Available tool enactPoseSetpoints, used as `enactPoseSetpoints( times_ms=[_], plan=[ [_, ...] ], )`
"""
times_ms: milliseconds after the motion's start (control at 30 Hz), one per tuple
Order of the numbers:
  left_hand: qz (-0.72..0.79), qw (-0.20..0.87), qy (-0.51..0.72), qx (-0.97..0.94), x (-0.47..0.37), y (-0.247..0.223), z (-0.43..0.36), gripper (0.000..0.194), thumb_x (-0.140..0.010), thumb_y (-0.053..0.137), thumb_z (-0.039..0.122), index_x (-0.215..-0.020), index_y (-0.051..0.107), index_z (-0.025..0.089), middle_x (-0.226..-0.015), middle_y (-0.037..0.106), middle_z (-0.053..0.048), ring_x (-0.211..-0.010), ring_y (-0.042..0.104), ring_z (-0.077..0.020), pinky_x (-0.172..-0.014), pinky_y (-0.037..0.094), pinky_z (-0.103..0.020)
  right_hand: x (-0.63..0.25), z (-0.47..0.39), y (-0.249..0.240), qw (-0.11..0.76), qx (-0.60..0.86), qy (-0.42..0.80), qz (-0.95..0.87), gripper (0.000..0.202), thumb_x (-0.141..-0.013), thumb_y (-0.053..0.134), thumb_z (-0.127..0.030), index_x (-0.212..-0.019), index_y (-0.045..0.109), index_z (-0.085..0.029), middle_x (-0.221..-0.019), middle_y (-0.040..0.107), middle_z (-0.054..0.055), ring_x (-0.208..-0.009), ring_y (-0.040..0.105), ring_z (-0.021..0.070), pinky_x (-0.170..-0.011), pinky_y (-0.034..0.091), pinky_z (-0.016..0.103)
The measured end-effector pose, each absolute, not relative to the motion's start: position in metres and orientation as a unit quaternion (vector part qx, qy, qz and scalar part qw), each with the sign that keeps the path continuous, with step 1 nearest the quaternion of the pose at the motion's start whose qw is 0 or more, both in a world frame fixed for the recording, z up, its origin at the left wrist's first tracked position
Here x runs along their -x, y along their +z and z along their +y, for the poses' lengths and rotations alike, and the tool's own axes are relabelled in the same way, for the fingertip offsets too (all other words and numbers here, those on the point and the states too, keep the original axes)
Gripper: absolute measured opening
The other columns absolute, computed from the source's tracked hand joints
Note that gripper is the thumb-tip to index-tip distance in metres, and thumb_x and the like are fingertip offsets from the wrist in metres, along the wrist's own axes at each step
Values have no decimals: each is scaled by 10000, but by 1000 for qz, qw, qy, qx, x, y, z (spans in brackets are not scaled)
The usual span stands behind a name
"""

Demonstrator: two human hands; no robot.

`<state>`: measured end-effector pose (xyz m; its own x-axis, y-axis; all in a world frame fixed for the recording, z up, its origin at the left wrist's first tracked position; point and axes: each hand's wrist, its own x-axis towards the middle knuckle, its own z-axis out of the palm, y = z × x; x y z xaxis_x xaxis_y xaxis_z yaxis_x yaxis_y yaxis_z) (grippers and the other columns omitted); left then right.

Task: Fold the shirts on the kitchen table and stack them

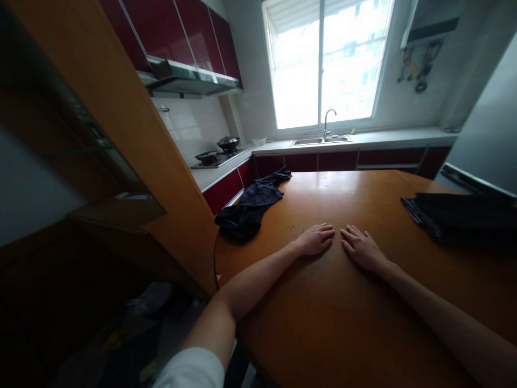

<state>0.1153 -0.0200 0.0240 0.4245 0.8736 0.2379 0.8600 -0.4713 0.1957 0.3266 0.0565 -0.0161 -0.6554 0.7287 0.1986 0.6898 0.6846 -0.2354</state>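
My left hand [315,239] lies flat on the wooden table [343,302], palm down, with its fingers stretched out and nothing in it. Just to its right, a small gap away, my right hand [362,248] rests flat in the same way, also holding nothing. A crumpled dark garment [258,202] is spread along the table's left edge, beyond my left hand. On the right side of the table lies a neat stack of black cloth [464,218], apart from my right hand.
A wooden cabinet [173,215] stands close at the left of the table. Behind are a counter with a sink [321,141], a stove [220,158] with pans, and a window. Bags or loose items lie on the floor at the lower left.
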Motion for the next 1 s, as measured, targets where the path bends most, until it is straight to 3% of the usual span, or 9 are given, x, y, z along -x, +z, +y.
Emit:
enactPoseSetpoints(
  times_ms=[200,433,633,800,1000],
  plan=[
    [635,-44,127,-761,-69,44,-14,251,-942,598,305,-1160,718,273,-1332,656,5,-1216,597,-145,-1080,409,-222,-330,58,-14,140,380,71,-912,541,-1005,347,-407,-1464,514,-172,-1588,391,144,-1496,296,287,-1195,243,533],
    [834,-148,150,-510,52,76,-37,388,-915,532,142,-1290,630,150,-1415,563,-157,-1349,460,-297,-1150,304,-486,-331,57,-12,149,376,67,-912,529,-1001,357,-392,-1450,532,-174,-1582,400,144,-1487,317,291,-1186,268,546],
    [883,-159,116,-425,85,68,-52,538,-835,658,220,-1364,584,155,-1347,597,-167,-1267,514,-318,-1075,381,-438,-331,56,-11,141,378,64,-913,543,-1001,359,-393,-1456,523,-147,-1580,401,150,-1484,321,300,-1187,268,545],
    [897,-154,80,-406,84,73,-38,359,-920,480,164,-1208,695,174,-1234,655,-175,-1192,560,-332,-1007,411,-473,-330,55,-11,144,382,69,-910,544,-1000,374,-398,-1461,520,-150,-1587,390,149,-1487,312,302,-1196,255,528],
    [901,-122,40,-414,101,126,-20,292,-915,503,146,-1091,734,110,-1072,724,-197,-1043,663,-303,-898,500,-391,-327,51,-7,164,388,76,-904,511,-990,391,-382,-1429,556,-178,-1569,423,142,-1474,340,305,-1187,268,536]
  ],
)
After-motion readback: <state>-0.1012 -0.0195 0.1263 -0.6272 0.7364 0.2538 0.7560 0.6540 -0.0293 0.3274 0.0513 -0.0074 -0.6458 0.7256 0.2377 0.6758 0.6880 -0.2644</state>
